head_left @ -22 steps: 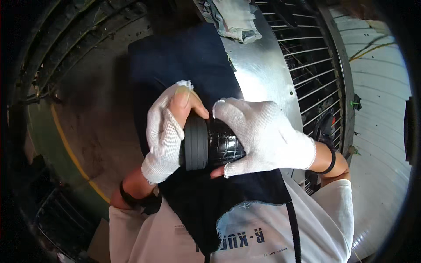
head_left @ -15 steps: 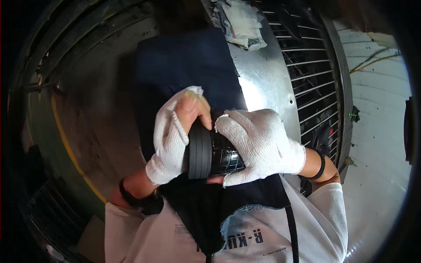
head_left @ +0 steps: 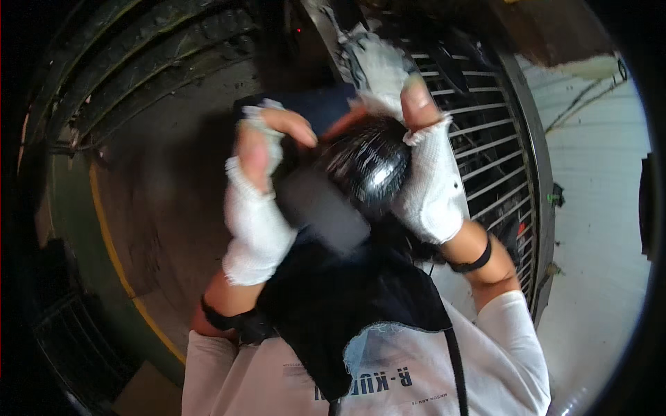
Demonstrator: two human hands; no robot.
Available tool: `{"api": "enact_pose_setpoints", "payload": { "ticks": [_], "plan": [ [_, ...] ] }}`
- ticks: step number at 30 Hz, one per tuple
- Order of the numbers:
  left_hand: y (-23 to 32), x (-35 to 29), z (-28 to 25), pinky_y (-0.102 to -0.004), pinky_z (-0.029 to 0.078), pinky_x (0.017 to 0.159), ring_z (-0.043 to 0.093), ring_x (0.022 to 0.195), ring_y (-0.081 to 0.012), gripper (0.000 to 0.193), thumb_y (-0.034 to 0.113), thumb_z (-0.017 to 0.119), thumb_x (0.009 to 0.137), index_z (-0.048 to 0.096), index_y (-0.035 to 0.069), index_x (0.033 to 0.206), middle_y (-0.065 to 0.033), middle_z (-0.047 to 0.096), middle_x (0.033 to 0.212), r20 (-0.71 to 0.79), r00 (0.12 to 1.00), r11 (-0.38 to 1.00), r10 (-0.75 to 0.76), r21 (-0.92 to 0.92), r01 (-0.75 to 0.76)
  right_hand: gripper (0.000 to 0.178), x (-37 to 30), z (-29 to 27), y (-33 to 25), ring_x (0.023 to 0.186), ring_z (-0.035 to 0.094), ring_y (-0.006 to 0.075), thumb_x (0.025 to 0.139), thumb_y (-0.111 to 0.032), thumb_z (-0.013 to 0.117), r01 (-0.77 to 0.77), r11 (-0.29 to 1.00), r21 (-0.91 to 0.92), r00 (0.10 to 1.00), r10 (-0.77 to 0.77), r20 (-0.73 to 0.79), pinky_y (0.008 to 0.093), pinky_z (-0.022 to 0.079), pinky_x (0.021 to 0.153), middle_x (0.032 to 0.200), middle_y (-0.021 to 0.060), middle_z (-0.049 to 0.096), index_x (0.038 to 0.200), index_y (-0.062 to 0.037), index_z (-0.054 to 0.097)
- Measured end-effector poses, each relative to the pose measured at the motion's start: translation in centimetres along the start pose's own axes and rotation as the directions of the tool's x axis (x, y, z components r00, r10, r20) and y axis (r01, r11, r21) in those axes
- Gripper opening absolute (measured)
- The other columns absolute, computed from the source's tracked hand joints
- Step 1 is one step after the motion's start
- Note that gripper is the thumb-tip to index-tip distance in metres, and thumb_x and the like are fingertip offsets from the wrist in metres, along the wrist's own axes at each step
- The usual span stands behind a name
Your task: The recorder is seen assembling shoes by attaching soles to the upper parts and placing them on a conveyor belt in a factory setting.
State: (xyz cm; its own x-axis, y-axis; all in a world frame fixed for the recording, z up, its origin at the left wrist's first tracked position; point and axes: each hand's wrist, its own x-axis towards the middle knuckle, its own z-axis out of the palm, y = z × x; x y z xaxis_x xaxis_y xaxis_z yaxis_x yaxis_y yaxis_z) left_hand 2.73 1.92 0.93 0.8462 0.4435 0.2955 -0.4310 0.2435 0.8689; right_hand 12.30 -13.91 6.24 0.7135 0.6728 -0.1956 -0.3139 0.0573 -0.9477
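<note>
Black cylinder (head_left: 371,166) slants near blue cloth (head_left: 302,107), between barred grating (head_left: 496,145) and dim floor (head_left: 156,187), right hand (head_left: 430,184) cupping it, left hand (head_left: 257,208) spread.

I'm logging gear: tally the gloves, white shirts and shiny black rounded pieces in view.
White gloves: 2 (left glove, right glove)
White shirt: 1
Shiny black rounded piece: 1, motion-blurred
Total: 4
</note>
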Motion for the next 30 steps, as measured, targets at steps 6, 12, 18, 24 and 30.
{"api": "enact_pose_setpoints", "payload": {
  "ticks": [6, 12, 18, 24, 30],
  "plan": [
    [-1.4, 0.2, -3.8, -0.0405, 0.051, 0.109, 0.061, 0.125, -0.0255, 0.064, 0.057, 0.05, 0.107, 0.055, 0.002, 0.139, -0.0123, 0.064, 0.128, -0.091, 0.967, 0.97, -0.238, 0.031, 0.241, 0.07, 1.2, 5.6, -1.7, 0.096, 0.067, 0.037, 0.082, -0.07, 0.069, 0.951, 0.267, -0.157, 0.221, -0.23, 0.948, 0.0413, 0.056, 0.087, 0.089, 0.0165, 0.072, 0.073, -0.001, 0.074],
    [-3.8, -1.6, -5.8, -0.0414, 0.053, 0.11, 0.062, 0.128, -0.0274, 0.075, 0.065, 0.054, 0.102, 0.052, 0.004, 0.145, -0.0138, 0.063, 0.134, 0.072, 0.856, 0.746, -0.512, -0.457, 0.485, 0.029, -1.5, 4.6, 5.4, 0.121, 0.062, 0.0263, 0.092, -0.027, 0.073, 0.99, 0.088, -0.107, 0.131, -0.332, 0.934, 0.0382, 0.051, 0.108, 0.11, 0.0083, 0.069, 0.107, -0.0027, 0.07],
    [-2.9, -3.0, -3.0, -0.045, 0.056, 0.108, 0.065, 0.125, -0.0306, 0.09, 0.075, 0.055, 0.098, 0.046, 0.004, 0.151, -0.0165, 0.061, 0.14, 0.052, 0.744, 0.588, -0.666, -0.577, 0.567, 0.096, -0.1, -0.2, 7.5, 0.126, 0.063, 0.0398, 0.087, -0.041, 0.084, 0.391, 0.784, -0.482, 0.899, -0.438, 0.017, 0.0451, 0.048, 0.109, 0.137, 0.0264, 0.06, 0.158, 0.0044, 0.037],
    [-1.3, -3.7, -0.8, -0.0471, 0.059, 0.101, 0.068, 0.118, -0.0315, 0.095, 0.078, 0.056, 0.095, 0.038, 0.01, 0.158, -0.0173, 0.058, 0.141, -0.096, 0.794, 0.763, -0.6, -0.367, 0.532, 0.077, -1.6, -0.1, 5.8, 0.108, 0.074, 0.0406, 0.093, -0.035, 0.078, 0.328, 0.803, -0.498, 0.914, -0.403, -0.048, 0.041, 0.059, 0.094, 0.123, 0.0262, 0.068, 0.155, -0.0008, 0.046],
    [-2.3, -4.1, -7.3, -0.037, 0.059, 0.093, 0.074, 0.095, -0.022, 0.045, 0.035, 0.05, 0.112, 0.061, -0.003, 0.135, -0.0157, 0.073, 0.117, 0.025, 0.799, 0.789, -0.601, 0.181, 0.588, 0.089, 0.2, -1.9, 0.8, 0.124, 0.067, 0.0304, 0.091, -0.036, 0.082, 0.511, 0.752, -0.417, 0.857, -0.481, 0.183, 0.0386, 0.05, 0.109, 0.136, 0.0192, 0.066, 0.16, 0.0012, 0.04]
  ]
}}
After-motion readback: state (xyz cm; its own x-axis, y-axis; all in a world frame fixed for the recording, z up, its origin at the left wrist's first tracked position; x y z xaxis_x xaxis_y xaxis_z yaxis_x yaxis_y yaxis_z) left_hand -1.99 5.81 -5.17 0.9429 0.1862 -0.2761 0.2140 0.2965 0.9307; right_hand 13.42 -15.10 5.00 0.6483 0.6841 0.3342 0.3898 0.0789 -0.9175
